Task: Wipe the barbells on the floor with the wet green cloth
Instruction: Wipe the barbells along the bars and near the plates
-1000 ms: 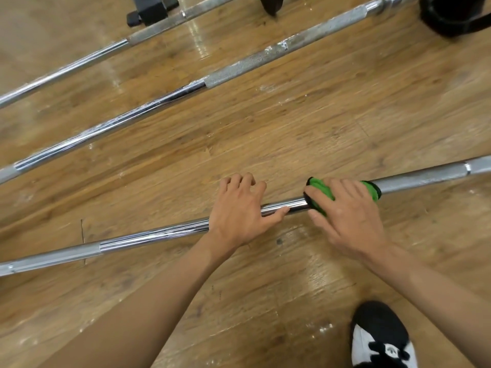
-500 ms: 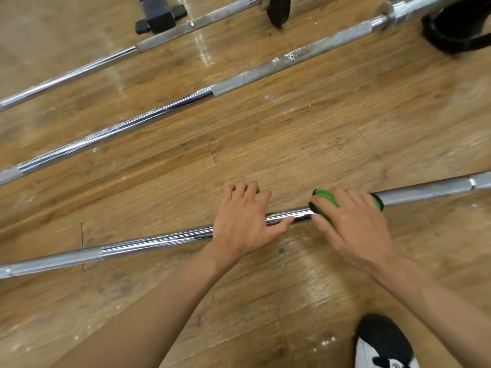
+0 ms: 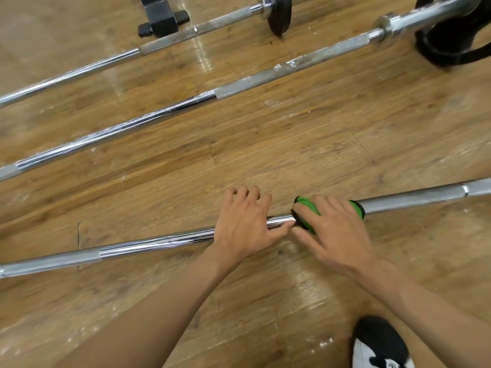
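The green cloth (image 3: 308,204) sits wrapped on the nearest barbell (image 3: 159,243) under the right hand (image 3: 334,229) — its grip closed around both; the left hand (image 3: 244,227), just beside, curls its fingers over the bar.

I have only the one view, the head camera, so no second angle shares the scene. It sits above the wooden floor (image 3: 345,134) and looks forward and steeply down, wide-angle, the bars bowing slightly. It is close: the left forearm (image 3: 172,301) and right forearm (image 3: 425,301) run in from the bottom edge, and the left hand (image 3: 243,224) and right hand (image 3: 334,232), the latter over the green cloth (image 3: 305,203), sit just below centre on the nearest barbell (image 3: 159,243). The middle barbell (image 3: 119,129) and the far barbell (image 3: 79,73) cross the upper half, and a shoe (image 3: 380,343) marks the bottom right corner
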`<state>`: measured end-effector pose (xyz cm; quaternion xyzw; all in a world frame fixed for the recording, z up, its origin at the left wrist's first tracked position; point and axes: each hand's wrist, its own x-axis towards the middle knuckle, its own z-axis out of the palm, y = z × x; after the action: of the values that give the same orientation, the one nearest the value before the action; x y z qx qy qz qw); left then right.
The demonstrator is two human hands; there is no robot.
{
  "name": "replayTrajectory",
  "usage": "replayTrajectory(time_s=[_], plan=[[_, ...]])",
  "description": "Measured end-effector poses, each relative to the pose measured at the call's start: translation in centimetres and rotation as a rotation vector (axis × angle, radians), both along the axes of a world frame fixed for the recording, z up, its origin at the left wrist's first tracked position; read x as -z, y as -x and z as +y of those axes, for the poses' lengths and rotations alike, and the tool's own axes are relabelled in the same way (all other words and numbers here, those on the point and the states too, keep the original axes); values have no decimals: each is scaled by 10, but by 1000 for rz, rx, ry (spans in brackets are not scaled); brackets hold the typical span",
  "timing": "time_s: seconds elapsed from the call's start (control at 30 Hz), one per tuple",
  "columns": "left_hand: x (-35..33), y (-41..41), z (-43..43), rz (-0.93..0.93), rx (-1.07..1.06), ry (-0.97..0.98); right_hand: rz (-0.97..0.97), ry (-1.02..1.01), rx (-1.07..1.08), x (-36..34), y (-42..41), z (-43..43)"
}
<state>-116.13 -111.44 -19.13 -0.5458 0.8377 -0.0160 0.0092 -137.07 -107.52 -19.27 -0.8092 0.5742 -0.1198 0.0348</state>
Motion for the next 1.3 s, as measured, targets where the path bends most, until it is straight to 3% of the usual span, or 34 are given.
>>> replayTrajectory(time_s=[0.17,0.33,0.5,0.6,0.67,0.77,0.87,0.93,1.07,1.17,1.3], plan=[[-1,1,2,11,-8,11,11,96,318,9,108,-2],[-1,1,2,17,0,14,-44,79,606,5,72,-5],[2,0,0,24,8,16,-37,22,216,3,-13,11],[3,-2,-4,12,14,28,-5,2,8,2,3,1],[4,-2,-6,6,12,40,35,46,90,5,44,-8],[4,-3,-11,24,5,56,61,70,392,10,96,-14],[2,-2,-16,54,12,56,4,49,552,9,85,-24],[2,-2,-19,77,25,60,-26,42,514,5,50,-25],[5,-6,-28,88,56,92,-86,49,181,7,-30,-14],[6,-10,-35,78,76,122,-68,62,-9,6,-13,-27],[9,-10,-39,66,119,97,60,137,219,14,92,-38]])
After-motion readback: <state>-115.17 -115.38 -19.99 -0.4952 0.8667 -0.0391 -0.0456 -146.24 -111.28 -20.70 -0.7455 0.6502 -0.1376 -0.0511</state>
